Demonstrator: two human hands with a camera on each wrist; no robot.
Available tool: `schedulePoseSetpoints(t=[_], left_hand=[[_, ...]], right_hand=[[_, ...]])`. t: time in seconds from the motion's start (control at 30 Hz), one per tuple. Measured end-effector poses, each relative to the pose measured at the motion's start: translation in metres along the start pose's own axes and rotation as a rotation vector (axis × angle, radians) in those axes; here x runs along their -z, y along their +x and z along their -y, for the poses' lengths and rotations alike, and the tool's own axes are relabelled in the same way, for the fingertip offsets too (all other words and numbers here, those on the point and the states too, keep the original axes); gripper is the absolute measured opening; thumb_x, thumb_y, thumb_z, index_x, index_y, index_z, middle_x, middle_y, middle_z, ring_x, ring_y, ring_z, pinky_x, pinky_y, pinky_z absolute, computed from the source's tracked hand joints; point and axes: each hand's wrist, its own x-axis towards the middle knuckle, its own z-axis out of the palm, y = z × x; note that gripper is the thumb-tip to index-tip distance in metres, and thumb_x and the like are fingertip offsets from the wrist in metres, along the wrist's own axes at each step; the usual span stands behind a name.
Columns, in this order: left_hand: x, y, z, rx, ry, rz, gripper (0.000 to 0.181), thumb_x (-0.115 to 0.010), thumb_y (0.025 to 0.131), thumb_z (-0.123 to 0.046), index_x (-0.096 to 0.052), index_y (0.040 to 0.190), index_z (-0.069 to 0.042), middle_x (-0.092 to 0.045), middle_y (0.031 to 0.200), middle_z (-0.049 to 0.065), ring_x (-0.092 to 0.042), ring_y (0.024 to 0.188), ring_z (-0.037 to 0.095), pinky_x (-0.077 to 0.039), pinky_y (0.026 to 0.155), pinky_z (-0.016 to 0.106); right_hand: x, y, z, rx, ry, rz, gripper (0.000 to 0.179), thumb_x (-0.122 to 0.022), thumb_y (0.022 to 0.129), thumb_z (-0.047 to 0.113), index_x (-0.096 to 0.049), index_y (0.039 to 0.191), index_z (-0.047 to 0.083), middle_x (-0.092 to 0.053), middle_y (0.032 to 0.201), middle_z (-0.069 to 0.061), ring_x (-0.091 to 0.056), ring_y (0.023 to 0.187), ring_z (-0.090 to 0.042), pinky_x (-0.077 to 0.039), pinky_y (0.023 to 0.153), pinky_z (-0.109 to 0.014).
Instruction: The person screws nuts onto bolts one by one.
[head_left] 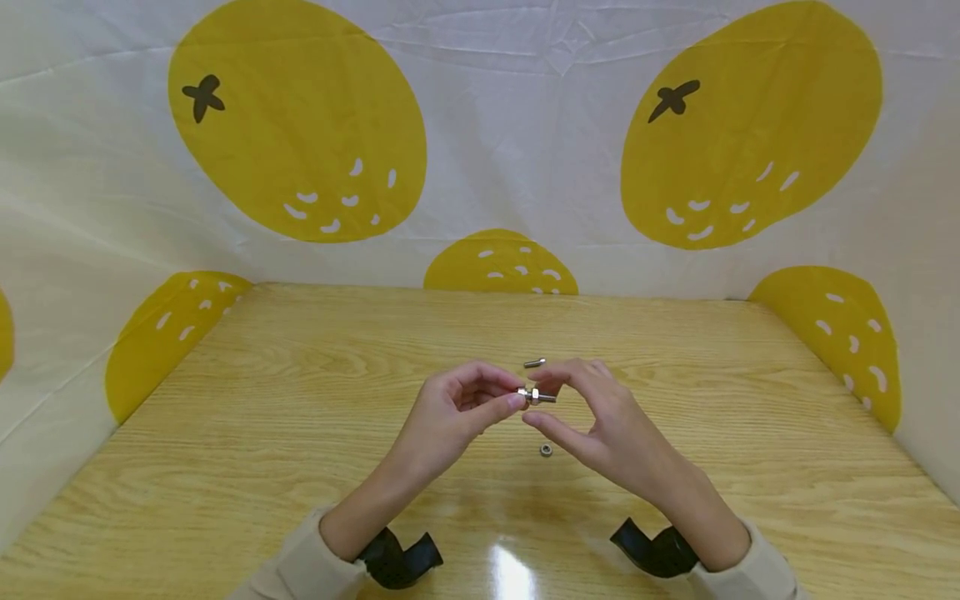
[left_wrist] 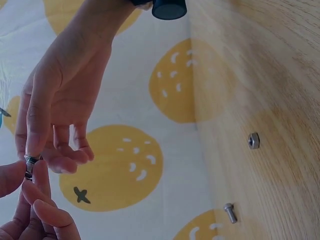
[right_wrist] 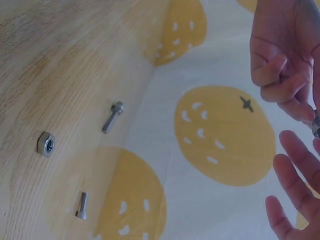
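My left hand (head_left: pixel 452 414) pinches a silver bolt (head_left: pixel 550 398) by its left end between thumb and fingers. A hex nut (head_left: pixel 535 396) sits around the bolt's shank, and the threaded end points right. Around that end, my right hand (head_left: pixel 609 423) holds its thumb and index finger spread apart, one above and one below the bolt. In the right wrist view, the fingers of the right hand (right_wrist: pixel 300 192) are spread, and the held bolt is mostly cut off at the frame edge.
On the wooden table (head_left: pixel 300 467) lie a loose nut (head_left: pixel 546 450) below the hands and a bolt (head_left: pixel 534 363) beyond them. The right wrist view shows a second loose bolt (right_wrist: pixel 82 205). A fruit-print cloth (head_left: pixel 525 150) encloses the table's back and sides.
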Motion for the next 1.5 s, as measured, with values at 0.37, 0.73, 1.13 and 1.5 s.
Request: schedulePoseSetpoints(t=[0.37,0.73,1.13,1.5], left_hand=[[0.0005,-0.0003,-0.0003,0.0,-0.003,0.0,0.02,-0.067,0.086,-0.018,-0.064,0.102,-0.007,-0.067,0.097,0.008,-0.062,0.08,0.015,-0.05,0.071,0.024],[-0.0006,-0.0008,-0.0018,-0.007,-0.022,0.007,0.021,-0.069,0.085,-0.019,-0.065,0.102,-0.008,-0.067,0.097,0.007,-0.062,0.081,0.017,-0.051,0.071,0.024],[0.0009,-0.0005,-0.0008,0.002,0.013,-0.004,0.02,-0.067,0.086,-0.019,-0.065,0.103,-0.009,-0.067,0.097,0.006,-0.062,0.081,0.016,-0.051,0.07,0.024],[0.001,-0.0005,-0.001,-0.002,0.004,-0.003,0.02,-0.068,0.085,-0.018,-0.065,0.102,-0.008,-0.068,0.097,0.007,-0.062,0.081,0.017,-0.051,0.071,0.025]], right_hand=[[-0.0017,0.0025,-0.0021,0.13,0.017,-0.057,0.024,-0.069,0.084,0.01,-0.059,0.106,0.012,-0.063,0.099,0.003,-0.053,0.093,-0.014,-0.044,0.079,-0.026],[-0.0032,0.0026,-0.0025,0.084,0.006,-0.052,0.007,-0.057,0.093,0.015,-0.064,0.094,0.015,-0.064,0.091,0.007,-0.055,0.091,-0.012,-0.042,0.083,-0.028],[-0.0002,0.0029,-0.0011,0.079,0.02,-0.04,0.031,-0.071,0.082,0.011,-0.058,0.11,0.012,-0.062,0.099,0.004,-0.052,0.09,-0.012,-0.042,0.079,-0.028],[-0.0025,0.003,-0.0022,0.124,0.034,-0.066,0.02,-0.067,0.085,0.01,-0.06,0.104,0.011,-0.063,0.096,0.003,-0.053,0.091,-0.014,-0.042,0.082,-0.027]])
